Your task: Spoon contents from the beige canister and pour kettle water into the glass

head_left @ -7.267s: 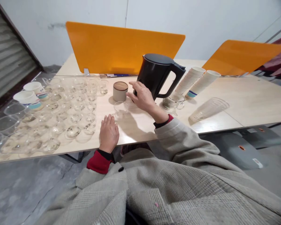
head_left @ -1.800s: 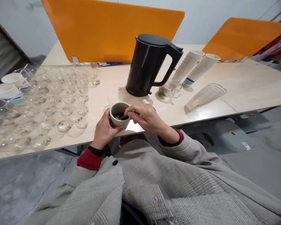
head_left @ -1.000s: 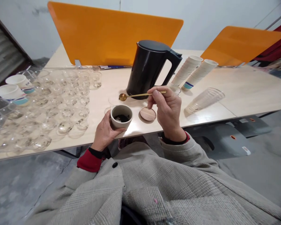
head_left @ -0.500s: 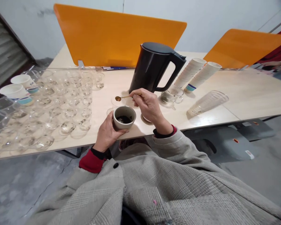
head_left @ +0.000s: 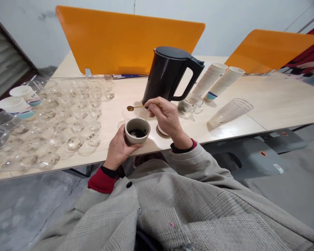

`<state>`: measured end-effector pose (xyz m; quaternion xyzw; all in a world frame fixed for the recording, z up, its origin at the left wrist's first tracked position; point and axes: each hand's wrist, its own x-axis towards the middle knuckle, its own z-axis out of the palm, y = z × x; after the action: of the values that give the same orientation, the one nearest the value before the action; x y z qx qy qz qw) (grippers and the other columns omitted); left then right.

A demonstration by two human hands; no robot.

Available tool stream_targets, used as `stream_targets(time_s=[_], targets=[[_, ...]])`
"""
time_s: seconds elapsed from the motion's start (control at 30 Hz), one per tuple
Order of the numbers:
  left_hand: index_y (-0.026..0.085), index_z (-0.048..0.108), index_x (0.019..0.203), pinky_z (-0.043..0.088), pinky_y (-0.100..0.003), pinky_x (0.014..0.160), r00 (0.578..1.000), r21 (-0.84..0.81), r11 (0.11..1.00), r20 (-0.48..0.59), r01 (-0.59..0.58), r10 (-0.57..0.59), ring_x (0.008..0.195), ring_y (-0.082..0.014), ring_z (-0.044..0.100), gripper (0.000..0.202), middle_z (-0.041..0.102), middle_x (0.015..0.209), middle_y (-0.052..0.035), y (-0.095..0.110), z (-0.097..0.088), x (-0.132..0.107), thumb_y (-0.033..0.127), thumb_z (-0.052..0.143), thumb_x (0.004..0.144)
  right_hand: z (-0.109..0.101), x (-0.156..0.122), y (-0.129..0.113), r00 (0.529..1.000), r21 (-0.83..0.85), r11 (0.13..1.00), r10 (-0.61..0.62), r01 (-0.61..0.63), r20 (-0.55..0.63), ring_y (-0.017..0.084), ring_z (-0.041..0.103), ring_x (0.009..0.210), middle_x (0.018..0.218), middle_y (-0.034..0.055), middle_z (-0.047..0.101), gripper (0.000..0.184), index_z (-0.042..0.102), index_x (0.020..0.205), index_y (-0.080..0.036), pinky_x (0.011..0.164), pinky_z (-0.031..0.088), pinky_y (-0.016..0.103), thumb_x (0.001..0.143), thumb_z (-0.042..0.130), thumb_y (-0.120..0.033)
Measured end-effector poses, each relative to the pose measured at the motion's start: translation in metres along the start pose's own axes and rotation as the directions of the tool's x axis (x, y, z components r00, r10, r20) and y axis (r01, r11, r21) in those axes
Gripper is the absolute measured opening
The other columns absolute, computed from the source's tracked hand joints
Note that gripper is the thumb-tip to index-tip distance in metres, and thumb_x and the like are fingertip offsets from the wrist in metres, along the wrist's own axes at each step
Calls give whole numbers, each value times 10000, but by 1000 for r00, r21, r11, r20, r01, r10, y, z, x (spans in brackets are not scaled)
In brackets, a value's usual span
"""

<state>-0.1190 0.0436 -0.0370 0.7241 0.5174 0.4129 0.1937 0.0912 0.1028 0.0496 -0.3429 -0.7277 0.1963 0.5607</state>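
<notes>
A grey ceramic canister is gripped from its outer side by the left hand, near the centre of the frame at the table's front edge, with its open mouth tipped slightly toward the viewer and dark loose contents visible inside. A small gold spoon is pinched by its handle between the thumb and fingers of the right hand, its bowl held above a clear plastic cup just behind the canister; what lies in the bowl is too small to be identified. A round lid is partly covered by the right hand. Behind that hand, a black electric kettle is seen upright, with a ribbed glass cup set near its handle. Two stacks of paper cups and a stack of clear plastic cups are seen at right of centre. The left of the frame is filled by rows of clear cups, beside which two paper cups are placed. The pale wooden table is backed by orange partitions in the upper part.
</notes>
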Motion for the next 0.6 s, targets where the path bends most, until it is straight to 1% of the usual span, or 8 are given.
stream_targets(time_s=[0.07,0.17,0.27,0.33,0.37,0.4,0.47,0.6], targets=[[236,462,1541,562,-497,1162,1000,-14,1000,9,20,-20,1416,-360,668,984,666,1544,-149,1,-1,0,595,930,753,-10,-4,-8,991,52,998,33,-26,-133,115,614,627,787,-16,675,178,758,960,-260,611,517,287,1053,636,-349],[249,477,1534,576,-498,1139,999,-30,999,19,41,-40,1399,-363,680,958,674,1536,-138,2,-2,1,623,908,764,-39,-15,-15,938,20,1000,28,-22,-346,121,632,629,750,-23,662,172,755,969,-263,615,531,292,1054,657,-377],[244,483,1530,585,-499,1128,999,-28,999,-1,33,-33,1384,-364,691,961,687,1517,-135,2,-2,1,636,902,760,-78,-26,-9,843,-168,985,-65,-30,-534,122,626,614,725,-42,623,210,718,994,-259,622,535,293,1072,606,-419],[231,489,1525,586,-496,1128,999,-20,999,-21,29,-30,1376,-364,696,974,694,1505,-142,3,-1,0,645,907,748,-105,-30,5,786,-300,950,-120,-86,-606,127,619,599,704,-48,604,227,701,1005,-247,626,529,297,1076,561,-412],[227,494,1519,585,-496,1130,999,-16,999,-26,30,-30,1374,-364,697,976,698,1499,-144,3,0,0,647,909,742,-116,-30,14,773,-354,926,-130,-129,-621,133,618,598,699,-47,607,230,697,1009,-244,634,528,304,1074,543,-401],[226,498,1513,583,-495,1135,999,-12,999,-28,31,-32,1375,-363,697,972,701,1496,-144,4,0,-1,644,911,739,-126,-29,25,768,-401,899,-130,-176,-627,140,618,597,701,-40,618,233,696,1011,-242,644,529,314,1071,523,-387],[232,503,1505,582,-489,1138,999,-1,999,-24,34,-34,1372,-358,700,954,708,1491,-137,5,0,-2,631,912,741,-139,-25,51,788,-483,833,-95,-272,-608,156,631,613,749,-12,665,243,696,1006,-244,693,544,344,1062,484,-349],[235,499,1510,593,-477,1125,999,41,999,-30,19,-18,1352,-351,716,945,723,1469,-130,3,-1,-2,622,909,752,-145,-9,99,842,-617,681,-1,-395,-540,215,695,782,863,57,734,240,683,926,-233,842,557,398,1008,458,-254]])
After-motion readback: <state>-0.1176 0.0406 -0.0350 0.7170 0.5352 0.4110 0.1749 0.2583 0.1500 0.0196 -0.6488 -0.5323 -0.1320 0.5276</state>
